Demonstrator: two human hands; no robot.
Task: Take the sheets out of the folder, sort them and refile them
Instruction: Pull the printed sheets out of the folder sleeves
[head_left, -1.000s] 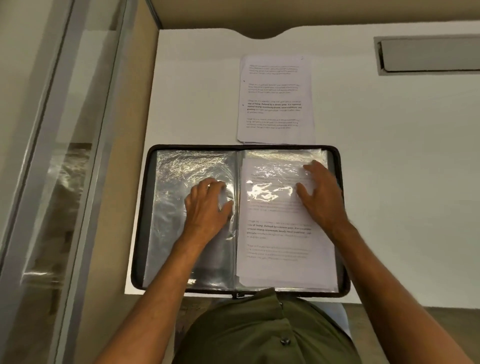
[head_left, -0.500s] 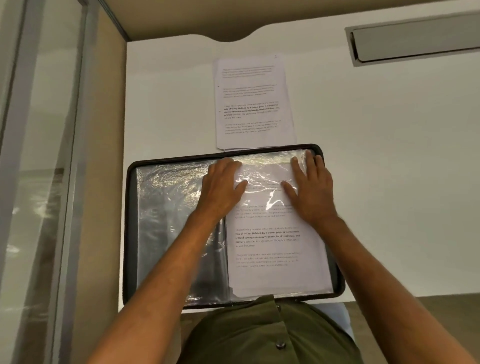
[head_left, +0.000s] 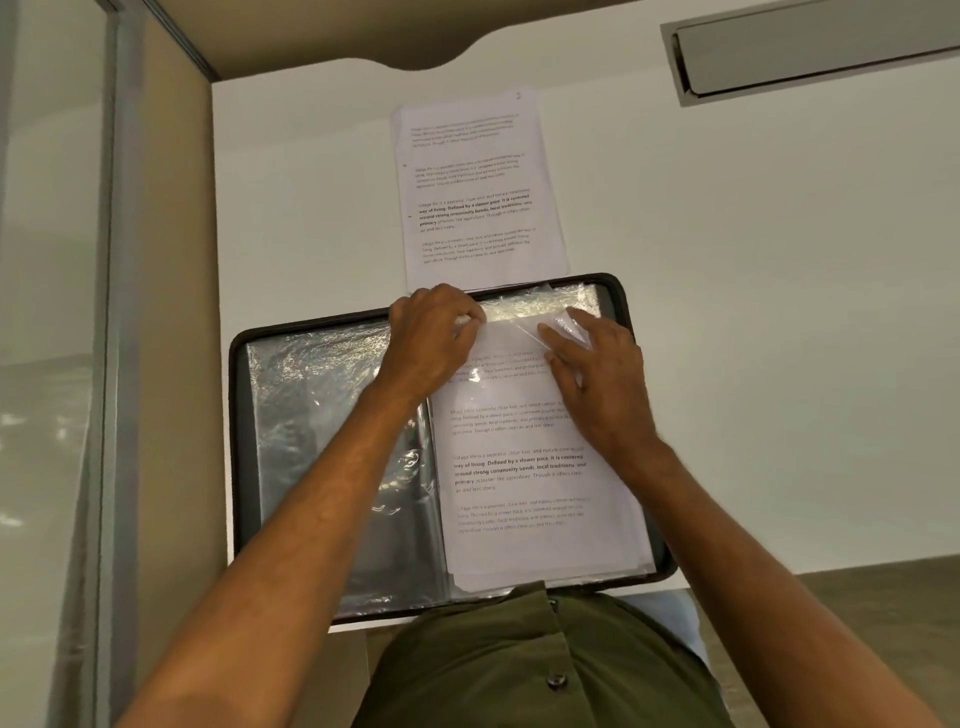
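A black folder (head_left: 236, 467) lies open on the white desk, its plastic sleeves shining. The left sleeve (head_left: 322, 415) looks empty. The right sleeve holds a printed sheet (head_left: 519, 483). My left hand (head_left: 431, 338) is at the top edge of that sleeve, fingers curled and pinching the plastic at its opening. My right hand (head_left: 592, 374) lies on the upper right of the same sleeve, fingers spread and pressing on it. A loose stack of printed sheets (head_left: 472, 192) rests on the desk just beyond the folder.
A grey cable slot (head_left: 810, 47) is set into the desk at the far right. A glass partition (head_left: 52, 312) and a beige panel (head_left: 171, 312) stand along the left. The desk's near edge is under the folder, above my green shirt (head_left: 545, 670).
Both hands have slid up the folder to the top edge of the right sleeve. My left hand came across from the left sleeve and now pinches the opening.
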